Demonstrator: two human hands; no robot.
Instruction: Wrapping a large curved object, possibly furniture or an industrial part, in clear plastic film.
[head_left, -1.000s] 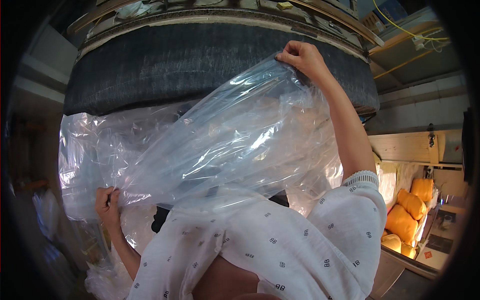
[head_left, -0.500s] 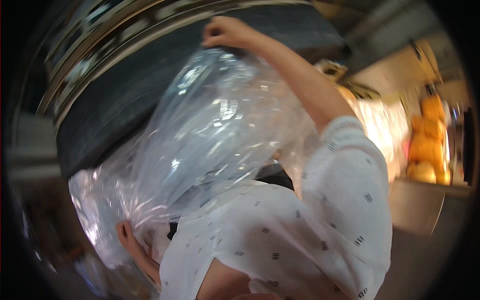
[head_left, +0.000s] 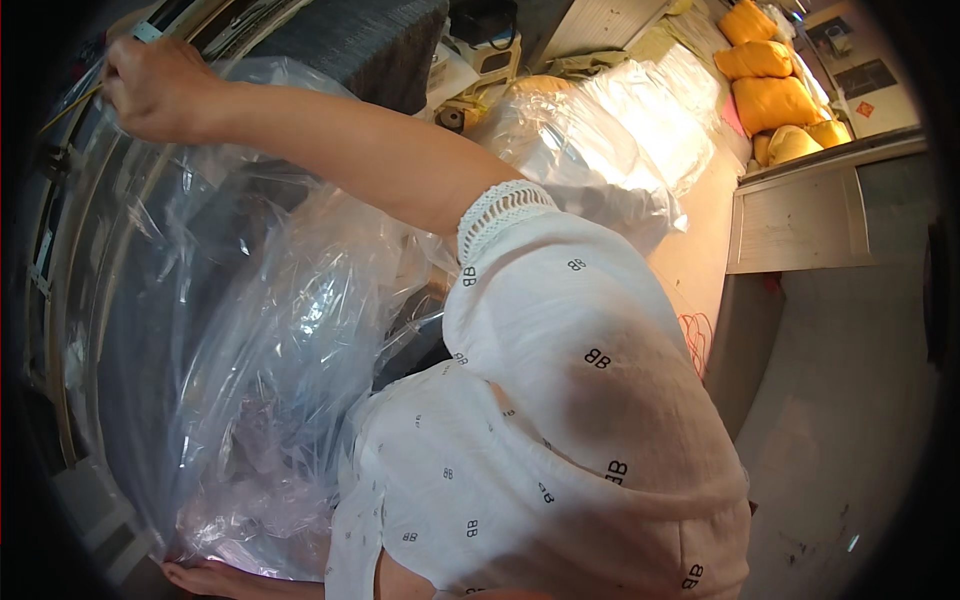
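A large clear plastic sheet [head_left: 290,300], shiny and creased, hangs stretched across the left of the view. At its upper left my right hand [head_left: 165,95] is closed in a fist on the plastic, my arm reaching out over the sheet. Low at the left, my left hand [head_left: 205,577] pinches the sheet's bottom corner; its fingertips are partly hidden by the plastic. Between the hands the film spreads over a dark surface that shows through it.
Metal rails [head_left: 65,330] of a frame run along the left. A dark grey padded surface [head_left: 350,50] lies at the top. Beyond my arm sit a pile of clear plastic [head_left: 600,140] and several orange bundles [head_left: 775,103]. A low cabinet [head_left: 800,225] stands at right.
My right hand has swung left, drawing the plastic with it toward the rails. My left hand is now lower, and the whole view has turned, showing more of the room at right.
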